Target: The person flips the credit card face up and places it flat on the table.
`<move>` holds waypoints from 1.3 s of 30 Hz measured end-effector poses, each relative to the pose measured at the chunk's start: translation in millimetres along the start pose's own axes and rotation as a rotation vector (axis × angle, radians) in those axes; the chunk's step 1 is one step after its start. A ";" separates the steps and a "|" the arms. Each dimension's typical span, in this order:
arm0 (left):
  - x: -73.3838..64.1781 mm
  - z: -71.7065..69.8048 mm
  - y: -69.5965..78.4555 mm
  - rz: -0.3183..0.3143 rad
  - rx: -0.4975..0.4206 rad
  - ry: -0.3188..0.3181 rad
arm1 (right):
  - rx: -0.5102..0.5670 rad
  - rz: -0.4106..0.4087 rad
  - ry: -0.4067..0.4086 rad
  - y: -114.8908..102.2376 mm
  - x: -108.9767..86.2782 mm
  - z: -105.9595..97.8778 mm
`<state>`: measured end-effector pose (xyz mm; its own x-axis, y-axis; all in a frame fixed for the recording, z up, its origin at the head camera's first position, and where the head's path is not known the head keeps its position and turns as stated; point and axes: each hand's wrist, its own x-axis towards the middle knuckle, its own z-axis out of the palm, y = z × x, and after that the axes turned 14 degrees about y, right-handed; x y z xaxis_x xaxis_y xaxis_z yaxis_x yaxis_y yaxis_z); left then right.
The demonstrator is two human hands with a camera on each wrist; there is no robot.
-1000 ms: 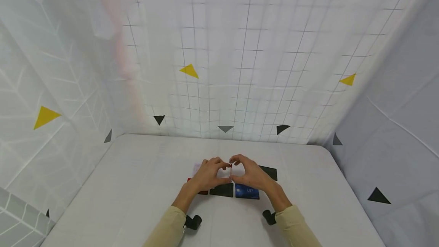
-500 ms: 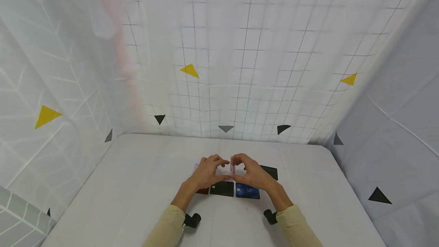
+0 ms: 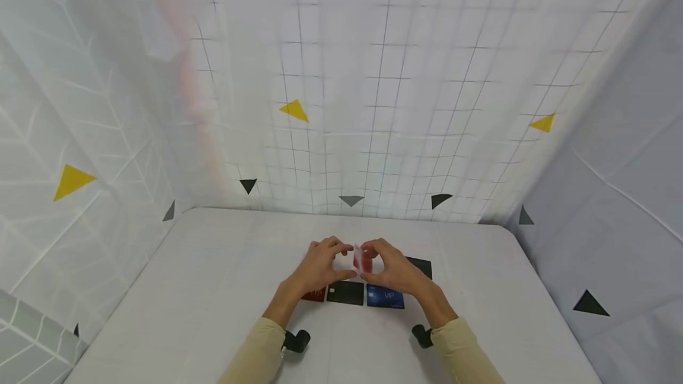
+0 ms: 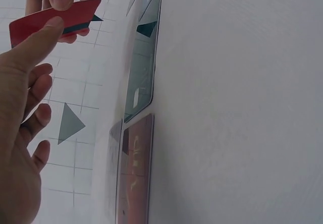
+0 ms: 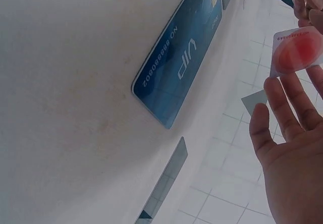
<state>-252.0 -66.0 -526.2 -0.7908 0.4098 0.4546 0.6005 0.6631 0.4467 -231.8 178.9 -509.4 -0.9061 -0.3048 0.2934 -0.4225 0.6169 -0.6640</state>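
Both hands hold up a thin red card (image 3: 357, 261) over the table. In the head view my left hand (image 3: 319, 264) curls its index finger and thumb at the card's left side, and my right hand (image 3: 393, 268) has finger and thumb at its right. The left wrist view shows the red card (image 4: 75, 18) with a dark stripe and the left thumb across its face. Seen from the right wrist, the card (image 5: 298, 50) has a red oval on a pale ground and printed digits along one edge. Loosely bent, the other left fingers stay off the card.
Below the hands lie a blue VIP card (image 3: 385, 297), a dark card (image 3: 345, 293) with a chip and a reddish-brown card (image 3: 315, 295) in a row. Another dark card (image 3: 420, 266) sits behind the right hand, partly hidden. White fabric walls (image 3: 341, 76) enclose the white table (image 3: 224, 289).
The held card has turned from nearly edge-on so that its red print shows. My left hand has shifted slightly left; the right hand has barely moved.
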 end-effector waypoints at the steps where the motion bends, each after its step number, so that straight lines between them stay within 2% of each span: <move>1: 0.0 -0.7 -0.1 -0.005 0.001 -0.001 | -0.017 0.003 -0.002 -0.2 0.0 -0.2; 7: -0.1 -3.5 -0.7 -0.012 0.009 0.007 | -0.138 -0.002 -0.005 -1.0 0.4 -0.2; 16: -0.7 -5.1 -1.3 -0.006 0.020 0.030 | -0.262 -0.067 0.024 -0.6 2.2 2.5; 23: -3.1 -5.3 -1.5 0.013 0.018 0.054 | -0.294 -0.078 0.030 -5.1 1.6 0.5; 28: -4.7 -5.4 -2.9 -0.001 0.027 0.046 | -0.307 -0.087 0.028 -6.8 1.8 0.8; 39: -9.0 -4.6 -9.3 0.000 0.123 0.055 | -0.301 -0.053 0.035 -3.5 1.5 3.9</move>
<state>-249.9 -78.7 -530.9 -0.7813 0.3767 0.4977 0.5784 0.7366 0.3504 -231.7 173.5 -509.3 -0.8808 -0.3203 0.3488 -0.4516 0.7898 -0.4151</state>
